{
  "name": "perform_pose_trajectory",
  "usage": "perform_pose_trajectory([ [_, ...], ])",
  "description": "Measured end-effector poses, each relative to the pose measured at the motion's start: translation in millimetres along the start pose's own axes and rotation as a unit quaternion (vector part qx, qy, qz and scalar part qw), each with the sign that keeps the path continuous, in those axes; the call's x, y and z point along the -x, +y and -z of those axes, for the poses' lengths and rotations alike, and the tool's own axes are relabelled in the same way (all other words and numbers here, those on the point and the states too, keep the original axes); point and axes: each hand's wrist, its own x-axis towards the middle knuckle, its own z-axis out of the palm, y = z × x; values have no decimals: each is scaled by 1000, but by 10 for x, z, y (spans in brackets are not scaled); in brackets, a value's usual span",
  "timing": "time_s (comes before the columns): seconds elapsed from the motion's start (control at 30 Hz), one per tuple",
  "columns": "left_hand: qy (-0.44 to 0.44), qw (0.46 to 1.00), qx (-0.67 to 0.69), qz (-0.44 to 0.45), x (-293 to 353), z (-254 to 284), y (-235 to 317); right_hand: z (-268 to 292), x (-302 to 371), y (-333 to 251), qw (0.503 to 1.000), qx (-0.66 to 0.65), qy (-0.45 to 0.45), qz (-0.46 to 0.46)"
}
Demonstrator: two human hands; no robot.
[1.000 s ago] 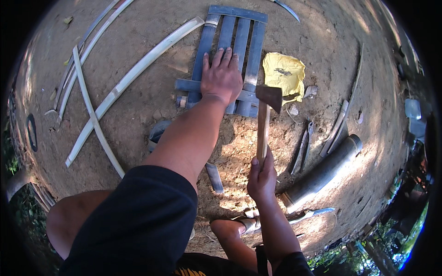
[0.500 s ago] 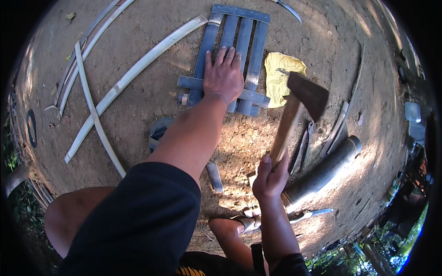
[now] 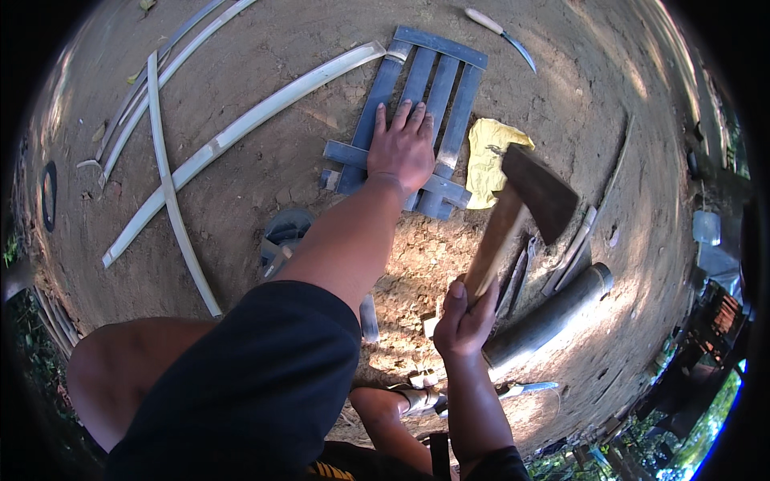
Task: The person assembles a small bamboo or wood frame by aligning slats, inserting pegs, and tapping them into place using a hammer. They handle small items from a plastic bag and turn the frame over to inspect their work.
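Note:
A small panel of dark bamboo slats (image 3: 438, 90) lies on the ground ahead of me, with crosspieces at its far and near ends. My left hand (image 3: 401, 152) rests on it with fingers stretched out, over the slats near the near crosspiece. In my right hand (image 3: 465, 322) is a hatchet (image 3: 539, 192), gripped by the lower part of its wooden handle. Its dark head is raised, just right of a crumpled yellow cloth or sheet (image 3: 484, 164) beside the panel. Small dark marks lie on the yellow sheet, too small to name.
Pale split bamboo strips (image 3: 241, 132) cross on the left. A curved knife (image 3: 505, 36) lies beyond the panel. Pliers (image 3: 520, 272) and a thick bamboo tube (image 3: 553, 313) lie at right. A dark container (image 3: 287, 228) stands partly behind my left forearm. Another blade (image 3: 525, 389) lies near my foot.
The view has shifted, so the panel sits lower and further right in it. The knife's handle now shows. My left hand stays on the panel; my right still holds the hatchet raised.

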Motion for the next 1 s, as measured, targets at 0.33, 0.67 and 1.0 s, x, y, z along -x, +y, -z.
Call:
perform_pose_trajectory([
  [0.33, -25, 1000, -13, 3, 10, 14, 18, 61, 32, 136, 984, 166, -59, 2],
  [0.67, -29, 1000, -3, 5, -27, 51, -9, -10, 10, 412, 975, 186, -105, -66],
  [1.0, -26, 999, 15, 11, 15, 32, 0, -115, -54, 592, 977, 151, -113, -98],
])
